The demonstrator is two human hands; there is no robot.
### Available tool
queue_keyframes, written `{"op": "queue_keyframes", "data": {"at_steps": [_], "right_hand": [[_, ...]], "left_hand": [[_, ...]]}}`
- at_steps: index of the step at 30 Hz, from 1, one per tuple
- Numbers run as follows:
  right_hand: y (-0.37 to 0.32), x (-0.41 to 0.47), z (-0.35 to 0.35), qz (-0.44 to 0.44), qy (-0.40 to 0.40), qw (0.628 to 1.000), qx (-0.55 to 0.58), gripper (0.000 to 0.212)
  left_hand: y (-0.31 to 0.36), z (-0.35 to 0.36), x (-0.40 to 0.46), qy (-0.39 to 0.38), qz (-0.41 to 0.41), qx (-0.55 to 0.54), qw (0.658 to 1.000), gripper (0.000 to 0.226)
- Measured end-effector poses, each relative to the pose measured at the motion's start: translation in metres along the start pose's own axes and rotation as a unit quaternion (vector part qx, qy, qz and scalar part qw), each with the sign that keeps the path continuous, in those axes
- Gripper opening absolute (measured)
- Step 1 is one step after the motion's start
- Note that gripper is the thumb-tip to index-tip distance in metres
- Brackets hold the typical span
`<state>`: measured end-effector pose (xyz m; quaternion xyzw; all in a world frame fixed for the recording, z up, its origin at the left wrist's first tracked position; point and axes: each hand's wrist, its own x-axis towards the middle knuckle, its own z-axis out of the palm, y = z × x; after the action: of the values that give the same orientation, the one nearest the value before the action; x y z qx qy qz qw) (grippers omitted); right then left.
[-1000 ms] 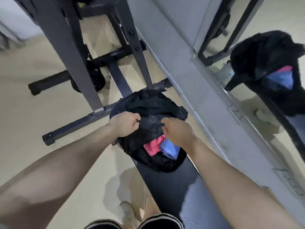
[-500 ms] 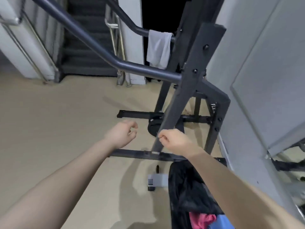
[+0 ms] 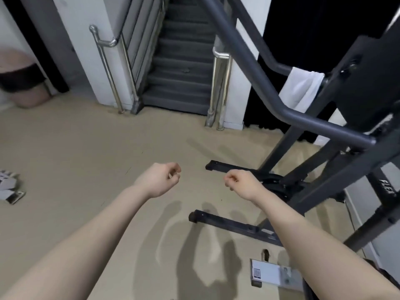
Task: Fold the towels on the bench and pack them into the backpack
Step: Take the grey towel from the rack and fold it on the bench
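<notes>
Towels, backpack, bench: none visible now, so progress cannot be judged. Left hand and right hand loosely curled, grasping nothing. White cloth hangs on rack bar at 2 o'clock, maybe one towel left.

You see even indoor light, soft arm shadows on the beige floor, blurred, bowed edges.

Setting: small gym or fitness room, indoors. Evidence: dark steel weight rack with floor-level base bars and branded upright; white towel draped over its bent crossbar; tan rubber-like floor. Grey carpeted staircase with chrome handrails adjoins.
</notes>
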<state>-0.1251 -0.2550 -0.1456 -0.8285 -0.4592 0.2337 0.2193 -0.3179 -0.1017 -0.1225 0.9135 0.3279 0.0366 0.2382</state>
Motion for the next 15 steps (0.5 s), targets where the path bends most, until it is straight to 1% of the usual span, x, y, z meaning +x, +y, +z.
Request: {"op": "queue_keyframes", "data": {"at_steps": [4, 9, 12, 15], "right_hand": [[-0.053, 0.061, 0.018, -0.041, -0.027, 0.995, -0.089, 0.023], [-0.094, 0.136, 0.032, -0.056, -0.044, 0.993, -0.099, 0.030], [-0.106, 0.199, 0.037, -0.048, -0.054, 0.990, -0.119, 0.031], [-0.115, 0.275, 0.034, -0.041, -0.052, 0.989, -0.134, 0.030]], "left_hand": [[-0.064, -0.034, 0.027, 0.004, -0.005, -0.018, 1.000, 0.023], [-0.119, -0.059, 0.087, -0.020, -0.013, -0.065, 0.998, 0.025], [-0.145, -0.078, 0.144, 0.003, 0.005, -0.078, 0.997, 0.023], [-0.172, -0.096, 0.214, 0.037, 0.011, -0.124, 0.992, 0.014]]}}
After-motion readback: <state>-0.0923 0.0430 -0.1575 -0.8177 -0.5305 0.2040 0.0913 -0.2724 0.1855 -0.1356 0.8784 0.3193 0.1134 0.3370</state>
